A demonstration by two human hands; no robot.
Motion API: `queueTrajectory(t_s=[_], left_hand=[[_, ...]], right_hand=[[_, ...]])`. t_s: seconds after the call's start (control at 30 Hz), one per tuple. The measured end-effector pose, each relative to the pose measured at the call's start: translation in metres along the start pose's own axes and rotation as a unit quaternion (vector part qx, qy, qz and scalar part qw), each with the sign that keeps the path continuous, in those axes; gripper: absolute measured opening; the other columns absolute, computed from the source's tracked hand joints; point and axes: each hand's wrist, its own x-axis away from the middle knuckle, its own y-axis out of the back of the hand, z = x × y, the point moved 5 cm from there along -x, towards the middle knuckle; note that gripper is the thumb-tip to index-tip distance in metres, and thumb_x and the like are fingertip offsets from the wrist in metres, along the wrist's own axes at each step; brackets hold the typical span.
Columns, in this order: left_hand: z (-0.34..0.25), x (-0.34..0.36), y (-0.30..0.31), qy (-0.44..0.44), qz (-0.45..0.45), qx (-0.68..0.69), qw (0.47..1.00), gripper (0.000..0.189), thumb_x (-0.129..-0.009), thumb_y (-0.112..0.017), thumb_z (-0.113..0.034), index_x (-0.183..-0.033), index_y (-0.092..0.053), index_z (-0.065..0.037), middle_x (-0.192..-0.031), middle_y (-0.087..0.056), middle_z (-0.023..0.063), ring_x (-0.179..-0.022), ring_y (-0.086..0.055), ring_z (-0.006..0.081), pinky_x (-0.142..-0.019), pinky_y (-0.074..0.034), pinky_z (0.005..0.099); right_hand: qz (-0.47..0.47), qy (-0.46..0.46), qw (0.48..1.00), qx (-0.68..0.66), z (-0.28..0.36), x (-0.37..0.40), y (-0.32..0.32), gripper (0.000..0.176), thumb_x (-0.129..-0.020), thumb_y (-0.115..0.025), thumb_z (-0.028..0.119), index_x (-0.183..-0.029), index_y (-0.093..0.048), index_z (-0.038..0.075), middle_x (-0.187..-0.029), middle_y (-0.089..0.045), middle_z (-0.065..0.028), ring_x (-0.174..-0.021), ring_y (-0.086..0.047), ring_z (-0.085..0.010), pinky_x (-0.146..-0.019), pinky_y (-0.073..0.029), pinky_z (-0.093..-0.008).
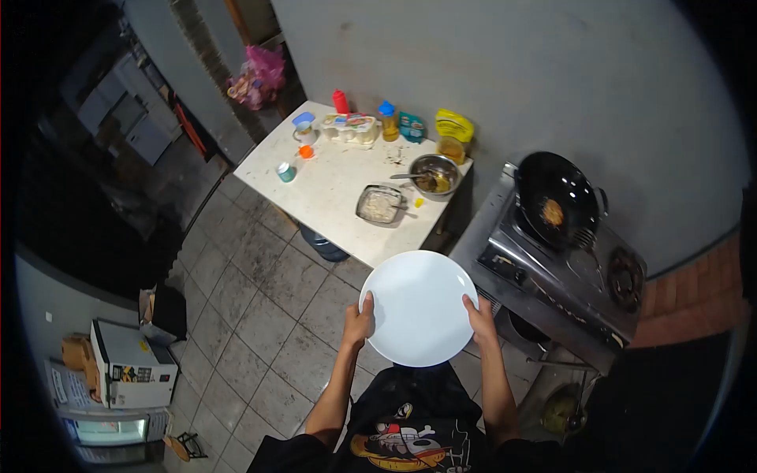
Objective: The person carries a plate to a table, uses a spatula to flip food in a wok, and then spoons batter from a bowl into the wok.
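Observation:
A round white plate (419,309) is held level in front of my body, with nothing on it. My left hand (358,322) grips its left rim, thumb on top and fingers hidden beneath. On the opposite rim my right hand (479,318) is closed the same way. Beyond the plate stands a white table (339,209). To the right, a black wok (556,189) sits on a stove (544,272), a browned piece of food (553,212) in its bottom. A slotted spatula (584,240) rests at the wok's near edge.
On the table are a steel bowl (455,188) with a spoon, a square dish (364,206) of pale batter or flour, an egg carton (351,130), bottles and packets. A pot (561,410) stands low at the right. Left on the tiled floor is a white appliance (142,378).

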Motion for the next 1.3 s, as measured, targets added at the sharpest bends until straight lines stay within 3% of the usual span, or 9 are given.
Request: queueTrajectory(t_s=[0.2,0.37,0.67,0.8,0.93,1.0,1.03,1.13,1.3], left_hand=[[0.037,-0.063,0.035,0.045,-0.008,-0.032,0.998,0.055,-0.093,-0.05,-0.044,-0.097,-0.062,0.01,-0.08,-0.063,0.0068,-0.071,-0.056,0.0117,-0.063,-0.047,0.0273],[0.051,-0.122,0.03,0.067,0.0,-0.054,0.996,0.053,-0.094,-0.049,-0.043,-0.094,-0.063,0.009,-0.078,-0.062,0.0051,-0.072,-0.055,0.0111,-0.063,-0.046,0.0268],[0.058,-0.205,0.019,0.064,0.027,-0.068,0.995,0.052,-0.095,-0.048,-0.04,-0.097,-0.062,0.01,-0.078,-0.063,0.0064,-0.073,-0.055,0.0114,-0.064,-0.046,0.0276],[0.065,-0.24,0.024,0.09,0.044,-0.111,0.989,0.05,-0.095,-0.048,-0.039,-0.102,-0.061,0.009,-0.083,-0.065,0.0086,-0.076,-0.057,0.0126,-0.068,-0.048,0.0284],[0.047,-0.271,0.029,0.038,0.024,-0.098,0.994,0.048,-0.095,-0.048,-0.038,-0.107,-0.06,0.007,-0.085,-0.066,0.0101,-0.079,-0.059,0.0148,-0.072,-0.049,0.0307],[0.042,-0.289,0.032,0.027,0.027,-0.104,0.994,0.048,-0.095,-0.048,-0.038,-0.108,-0.06,0.006,-0.085,-0.066,0.0112,-0.08,-0.059,0.0157,-0.072,-0.049,0.0318],[0.037,-0.298,0.036,0.004,0.023,-0.127,0.992,0.048,-0.095,-0.048,-0.038,-0.107,-0.06,0.007,-0.084,-0.066,0.0149,-0.078,-0.061,0.0183,-0.071,-0.049,0.033],[0.029,-0.33,0.045,-0.01,0.037,-0.198,0.979,0.045,-0.095,-0.048,-0.036,-0.105,-0.06,0.006,-0.082,-0.066,0.0194,-0.076,-0.064,0.0224,-0.07,-0.049,0.0346],[0.028,-0.369,0.063,-0.064,0.066,-0.339,0.936,0.046,-0.094,-0.047,-0.037,-0.096,-0.061,0.007,-0.074,-0.062,0.0257,-0.072,-0.064,0.0383,-0.065,-0.049,0.0423]], right_hand=[[0.047,-0.061,0.996,0.05,-0.051,-0.063,-0.054,0.029,-0.093,-0.053,0.014,-0.114,-0.057,-0.004,-0.1,-0.064,-0.0111,-0.089,-0.059,-0.017,-0.078,-0.046,-0.0313],[0.013,-0.124,0.992,0.028,-0.061,-0.104,-0.073,0.034,-0.093,-0.053,0.015,-0.122,-0.051,-0.003,-0.111,-0.061,-0.013,-0.099,-0.057,-0.02,-0.086,-0.044,-0.0334],[-0.012,-0.126,0.99,0.066,-0.098,-0.172,-0.079,0.037,-0.094,-0.054,0.026,-0.117,-0.055,-0.002,-0.102,-0.064,-0.0106,-0.091,-0.059,-0.017,-0.081,-0.047,-0.031],[-0.014,-0.093,0.993,0.069,-0.094,-0.198,-0.092,0.036,-0.094,-0.054,0.027,-0.114,-0.057,-0.003,-0.098,-0.065,-0.0095,-0.089,-0.059,-0.015,-0.079,-0.047,-0.0303],[-0.01,-0.114,0.988,0.101,-0.067,-0.218,-0.113,0.036,-0.094,-0.054,0.027,-0.114,-0.057,-0.003,-0.098,-0.065,-0.0097,-0.088,-0.059,-0.0141,-0.078,-0.047,-0.0293],[0.012,-0.144,0.987,0.064,-0.052,-0.226,-0.129,0.036,-0.093,-0.055,0.024,-0.116,-0.055,-0.003,-0.102,-0.063,-0.0136,-0.095,-0.058,-0.0197,-0.082,-0.046,-0.0332],[0.006,-0.146,0.987,0.065,-0.052,-0.231,-0.134,0.036,-0.093,-0.055,0.024,-0.116,-0.055,-0.003,-0.102,-0.063,-0.0136,-0.095,-0.058,-0.0197,-0.082,-0.046,-0.0332],[-0.013,0.005,0.989,0.146,-0.047,-0.252,-0.15,0.035,-0.093,-0.054,0.02,-0.119,-0.053,-0.003,-0.106,-0.062,-0.0107,-0.096,-0.056,-0.0182,-0.087,-0.042,-0.0311],[-0.066,-0.047,0.969,0.235,-0.042,-0.269,-0.168,0.031,-0.087,-0.059,0.02,-0.109,-0.058,-0.003,-0.091,-0.065,-0.0152,-0.078,-0.06,-0.0218,-0.073,-0.046,-0.0332]])
